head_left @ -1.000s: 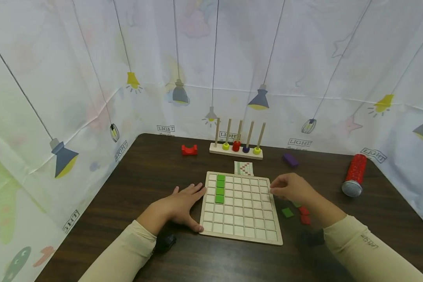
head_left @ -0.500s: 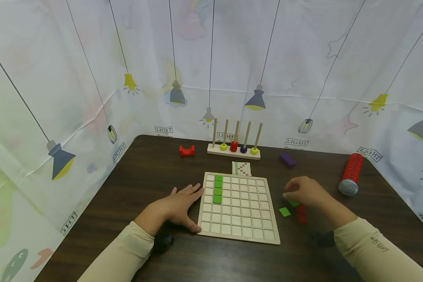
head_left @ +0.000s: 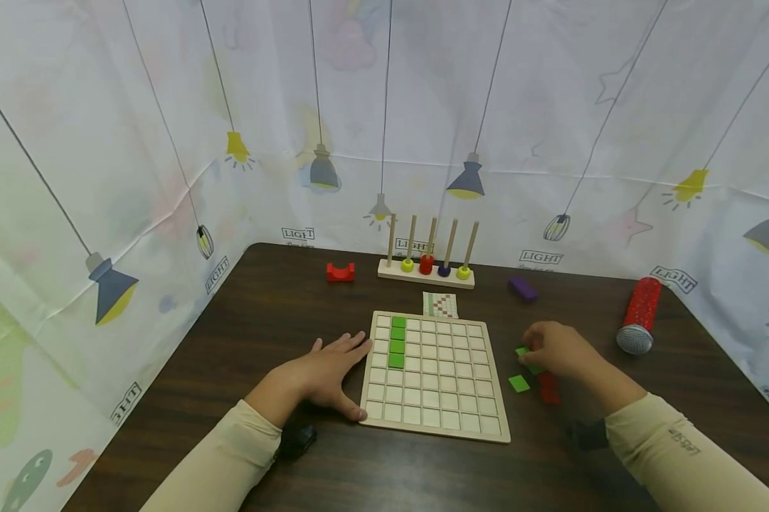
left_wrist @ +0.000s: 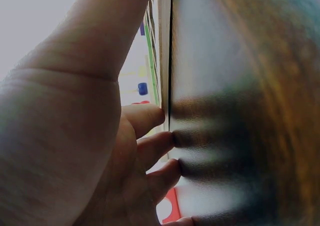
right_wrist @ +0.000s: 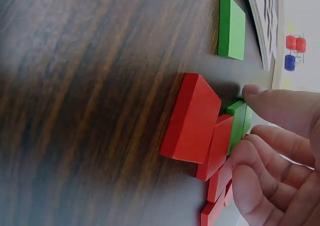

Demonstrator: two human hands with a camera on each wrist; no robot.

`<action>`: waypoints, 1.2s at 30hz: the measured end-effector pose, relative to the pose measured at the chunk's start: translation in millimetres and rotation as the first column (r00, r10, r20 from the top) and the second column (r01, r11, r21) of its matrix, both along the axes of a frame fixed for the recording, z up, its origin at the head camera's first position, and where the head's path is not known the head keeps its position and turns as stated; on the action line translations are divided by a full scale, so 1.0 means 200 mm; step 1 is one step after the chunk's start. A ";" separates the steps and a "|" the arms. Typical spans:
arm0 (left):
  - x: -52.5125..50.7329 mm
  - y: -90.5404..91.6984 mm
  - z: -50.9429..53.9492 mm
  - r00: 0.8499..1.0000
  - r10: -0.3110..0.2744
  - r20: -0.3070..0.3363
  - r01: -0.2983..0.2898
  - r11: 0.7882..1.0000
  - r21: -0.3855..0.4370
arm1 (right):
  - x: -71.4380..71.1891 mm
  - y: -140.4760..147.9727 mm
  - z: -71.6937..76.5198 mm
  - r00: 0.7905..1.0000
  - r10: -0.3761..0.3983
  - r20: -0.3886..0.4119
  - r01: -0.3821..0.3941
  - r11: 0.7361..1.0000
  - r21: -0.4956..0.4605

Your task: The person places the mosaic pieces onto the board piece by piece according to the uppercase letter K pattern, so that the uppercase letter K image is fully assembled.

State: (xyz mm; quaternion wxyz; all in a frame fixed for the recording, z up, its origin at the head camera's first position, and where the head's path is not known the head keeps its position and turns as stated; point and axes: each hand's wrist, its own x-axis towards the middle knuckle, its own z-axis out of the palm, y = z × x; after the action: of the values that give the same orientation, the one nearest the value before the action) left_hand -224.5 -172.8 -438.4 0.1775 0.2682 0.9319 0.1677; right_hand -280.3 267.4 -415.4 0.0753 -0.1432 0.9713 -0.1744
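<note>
A pale wooden grid board (head_left: 422, 398) lies on the table, with several green tiles (head_left: 397, 346) in a column near its upper left. My left hand (head_left: 326, 373) is spread at the board's left edge; thumb and fingertips touch it. Right of the board, my right hand (head_left: 557, 348) is low over loose tiles, fingers loosely curled. In the right wrist view, thumb and index finger are on either side of a green tile (right_wrist: 248, 118), with a gap at the thumb. Red tiles (right_wrist: 192, 121) lie overlapping beside it. Another loose green tile (head_left: 518, 383) lies nearer the board.
A printed pattern card (head_left: 440, 305) touches the board's far edge. Behind it stands a peg stand (head_left: 425, 274) with coloured rings. A red arch block (head_left: 340, 272), a purple block (head_left: 523, 289) and a red microphone (head_left: 639, 316) lie farther out on the dark table (head_left: 282, 299).
My right hand has moved right from the board's edge to the loose tiles and lowered. A green tile now shows by its fingertips. My left hand stays at the board.
</note>
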 end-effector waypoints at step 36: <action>0.00 0.00 0.01 1.000 -0.001 0.005 0.001 1.000 -0.008 | 0.01 -0.16 -0.01 0.998 -0.059 -0.005 0.055 0.956 -0.287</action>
State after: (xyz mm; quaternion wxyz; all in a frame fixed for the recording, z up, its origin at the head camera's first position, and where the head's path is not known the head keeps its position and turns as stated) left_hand -223.9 -172.8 -436.2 0.1811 0.2674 0.9319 0.1648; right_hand -278.7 235.1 -417.8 0.0423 -0.1257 0.9400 -0.3144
